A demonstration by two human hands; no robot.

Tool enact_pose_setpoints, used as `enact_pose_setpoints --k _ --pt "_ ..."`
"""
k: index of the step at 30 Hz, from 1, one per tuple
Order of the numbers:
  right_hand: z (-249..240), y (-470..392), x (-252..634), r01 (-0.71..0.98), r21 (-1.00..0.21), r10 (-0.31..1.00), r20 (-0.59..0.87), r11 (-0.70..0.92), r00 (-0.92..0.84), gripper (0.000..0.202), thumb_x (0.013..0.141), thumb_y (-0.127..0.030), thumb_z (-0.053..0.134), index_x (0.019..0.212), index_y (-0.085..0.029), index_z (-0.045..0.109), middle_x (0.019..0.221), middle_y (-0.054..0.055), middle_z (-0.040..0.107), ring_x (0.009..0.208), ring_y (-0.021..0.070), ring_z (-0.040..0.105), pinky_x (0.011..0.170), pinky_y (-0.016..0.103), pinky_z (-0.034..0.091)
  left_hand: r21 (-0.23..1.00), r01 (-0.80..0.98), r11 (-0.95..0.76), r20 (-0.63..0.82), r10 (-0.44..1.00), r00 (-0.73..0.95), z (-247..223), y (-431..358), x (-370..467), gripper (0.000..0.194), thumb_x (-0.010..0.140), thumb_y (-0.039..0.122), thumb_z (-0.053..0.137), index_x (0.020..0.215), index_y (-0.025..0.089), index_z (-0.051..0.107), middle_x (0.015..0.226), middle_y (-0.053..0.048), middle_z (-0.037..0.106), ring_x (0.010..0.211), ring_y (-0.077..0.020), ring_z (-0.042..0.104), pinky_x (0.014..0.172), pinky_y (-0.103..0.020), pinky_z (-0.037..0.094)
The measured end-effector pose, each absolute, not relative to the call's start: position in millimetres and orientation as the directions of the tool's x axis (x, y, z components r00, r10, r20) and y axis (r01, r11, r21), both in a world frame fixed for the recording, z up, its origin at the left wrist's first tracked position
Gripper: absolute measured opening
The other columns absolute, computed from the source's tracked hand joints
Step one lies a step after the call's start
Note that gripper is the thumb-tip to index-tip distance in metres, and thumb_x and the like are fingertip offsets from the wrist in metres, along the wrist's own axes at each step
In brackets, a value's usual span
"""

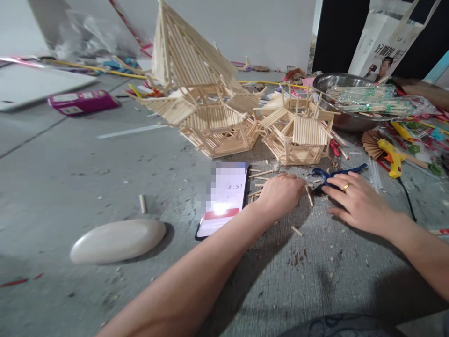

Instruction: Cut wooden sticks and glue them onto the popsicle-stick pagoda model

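Note:
My left hand (282,194) is low over the floor with its fingers curled together. A short wooden stick (309,196) extends from its fingertips, though the grip itself is partly hidden. My right hand (361,203), with a ring on one finger, lies spread and palm down over blue-handled pliers (326,175). Its fingertips touch or nearly touch them. Several thin sticks (261,174) are on the floor between my left hand and a lit phone (224,201). Beyond my hands stands a small unroofed stick pavilion (298,135), beside a larger one with a pointed roof (199,103).
At right are a yellow glue gun (394,157) with a black cord and a metal bowl (345,122) of wrapped sticks. A smooth pale oval object (117,241) lies at left. Farther back are a purple pack (84,103) and a white bag (382,44).

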State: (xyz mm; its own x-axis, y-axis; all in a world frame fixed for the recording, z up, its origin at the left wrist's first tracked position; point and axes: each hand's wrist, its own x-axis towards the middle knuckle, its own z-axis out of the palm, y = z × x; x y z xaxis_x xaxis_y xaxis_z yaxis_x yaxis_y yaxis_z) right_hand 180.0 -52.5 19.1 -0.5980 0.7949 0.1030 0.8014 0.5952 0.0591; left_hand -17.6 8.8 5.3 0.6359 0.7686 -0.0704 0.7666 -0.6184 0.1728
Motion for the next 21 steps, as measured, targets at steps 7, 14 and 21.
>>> enact_pose_setpoints --k 7,14,21 --pt "17 -66 124 0.707 0.094 0.710 -0.007 0.701 -0.704 0.026 0.081 -0.038 0.052 0.080 -0.015 0.063 0.076 0.008 0.063 0.079 0.0228 0.052 0.075 0.039 0.032 0.126 0.738 -0.663 0.002 0.744 0.668 0 12 -20 0.029 0.086 0.020 0.036 0.093 0.015 0.064 0.082 -0.010 0.063 0.082 -0.0215 0.055 0.073 -0.033 0.042" --pt "-7 -68 96 0.628 0.061 0.629 -0.001 0.776 -0.778 0.016 0.083 -0.013 0.043 0.080 -0.015 0.058 0.073 0.007 0.063 0.071 0.0181 0.055 0.070 0.034 0.035 0.163 0.732 -0.662 0.107 0.749 0.653 0 11 -21 0.026 0.085 0.024 0.041 0.092 0.016 0.065 0.086 -0.009 0.063 0.085 -0.0225 0.053 0.077 -0.035 0.042" --pt "5 -75 99 0.647 0.016 0.646 -0.100 0.762 -0.757 0.015 0.079 -0.006 0.042 0.082 -0.012 0.055 0.075 0.009 0.061 0.064 0.0177 0.054 0.065 0.034 0.038 0.332 0.675 -0.659 0.201 0.749 0.632 -1 9 -19 0.024 0.085 0.021 0.043 0.088 0.015 0.066 0.082 -0.007 0.066 0.080 -0.0195 0.058 0.074 -0.033 0.046"
